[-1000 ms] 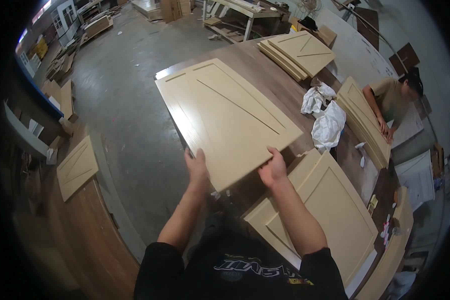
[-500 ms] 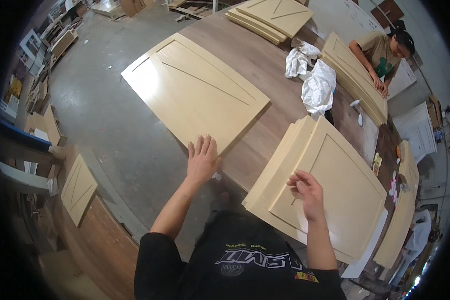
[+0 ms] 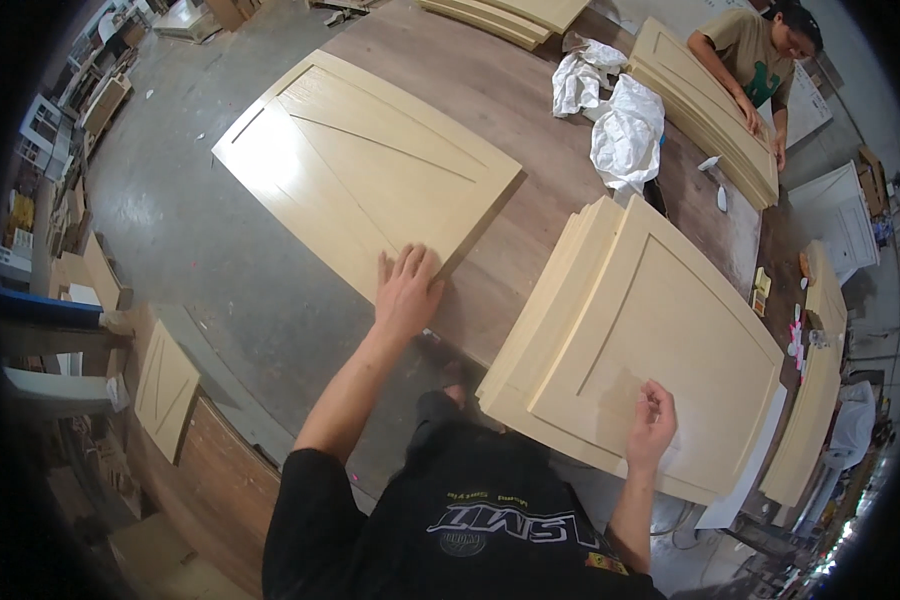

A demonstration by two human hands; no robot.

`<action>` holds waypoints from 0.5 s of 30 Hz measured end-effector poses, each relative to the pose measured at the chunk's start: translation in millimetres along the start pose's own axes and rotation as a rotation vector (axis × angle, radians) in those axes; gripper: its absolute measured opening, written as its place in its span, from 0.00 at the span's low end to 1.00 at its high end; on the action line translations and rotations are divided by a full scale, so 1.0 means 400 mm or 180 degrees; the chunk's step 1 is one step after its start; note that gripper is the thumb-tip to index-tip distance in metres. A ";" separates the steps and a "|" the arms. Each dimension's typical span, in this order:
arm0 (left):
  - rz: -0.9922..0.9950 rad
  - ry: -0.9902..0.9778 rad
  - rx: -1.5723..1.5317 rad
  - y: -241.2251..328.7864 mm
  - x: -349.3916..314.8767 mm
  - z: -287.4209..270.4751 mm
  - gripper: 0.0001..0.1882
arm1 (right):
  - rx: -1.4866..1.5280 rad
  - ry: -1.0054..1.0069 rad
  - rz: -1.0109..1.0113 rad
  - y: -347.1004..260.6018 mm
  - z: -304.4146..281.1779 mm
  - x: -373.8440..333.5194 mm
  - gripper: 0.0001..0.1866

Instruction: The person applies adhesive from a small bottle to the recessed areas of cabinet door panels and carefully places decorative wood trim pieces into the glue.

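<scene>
Over the stacked panels [image 3: 640,345], the right hand [image 3: 653,424] has shifted rightward.

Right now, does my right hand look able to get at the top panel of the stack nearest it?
Probably yes: your right hand looks empty and is over the top panel, with nothing visible in the way. Whether the two touch is hard to tell.

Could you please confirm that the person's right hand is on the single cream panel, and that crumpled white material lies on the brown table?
Not quite: the head view shows the left hand on the single cream panel, while crumpled white material does lie on the brown table.
</scene>
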State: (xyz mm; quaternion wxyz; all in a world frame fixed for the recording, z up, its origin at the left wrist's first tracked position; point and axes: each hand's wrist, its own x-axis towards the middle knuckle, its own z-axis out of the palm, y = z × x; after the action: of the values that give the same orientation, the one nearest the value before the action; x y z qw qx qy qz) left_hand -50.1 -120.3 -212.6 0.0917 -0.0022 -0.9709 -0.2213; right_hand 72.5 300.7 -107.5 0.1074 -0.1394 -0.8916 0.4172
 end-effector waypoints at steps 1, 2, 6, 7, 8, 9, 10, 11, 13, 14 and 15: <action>0.0088 -0.0053 0.0036 0.011 0.036 0.008 0.30 | -0.0015 0.0049 0.0050 0.004 0.004 -0.001 0.13; 0.0084 -0.0061 0.0019 0.015 0.073 0.023 0.30 | -0.0035 0.0049 0.0052 0.000 0.006 0.002 0.13; 0.0647 0.0133 0.0140 0.011 0.244 0.106 0.30 | -0.0977 0.0003 -0.1059 -0.038 0.026 0.016 0.13; 0.0706 0.0149 0.0208 0.016 0.287 0.122 0.31 | -0.0893 0.0014 -0.0958 -0.041 0.026 0.017 0.13; 0.0701 0.0149 0.0176 0.019 0.326 0.135 0.31 | -0.0924 0.0015 -0.0964 -0.044 0.030 0.017 0.13; 0.0679 0.0158 0.0220 0.026 0.362 0.139 0.32 | -0.0920 0.0021 -0.0931 -0.045 0.034 0.017 0.12; 0.0663 0.0167 0.0266 0.037 0.393 0.141 0.33 | -0.0913 0.0033 -0.0895 -0.045 0.036 0.019 0.12; 0.0657 0.0170 0.0245 0.047 0.415 0.141 0.33 | -0.0935 0.0033 -0.0902 -0.042 0.038 0.021 0.12; 0.0302 -0.0063 0.0206 0.059 0.439 0.134 0.33 | -0.0953 -0.0003 -0.0909 -0.035 0.043 0.023 0.12; 0.0266 -0.0056 0.0215 0.061 0.448 0.144 0.33 | -0.0947 -0.0033 -0.0932 -0.040 0.041 0.026 0.12; 0.0282 0.0016 0.0232 0.057 0.448 0.155 0.32 | -0.0987 -0.0046 -0.0920 -0.053 0.040 0.027 0.12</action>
State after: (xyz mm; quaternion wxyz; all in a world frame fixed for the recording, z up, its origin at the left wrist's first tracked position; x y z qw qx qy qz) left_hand -236.3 -79.7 -225.6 0.1038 -0.0412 -0.9770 -0.1816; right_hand 54.2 280.1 -100.4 0.1371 -0.0220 -0.9566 0.2564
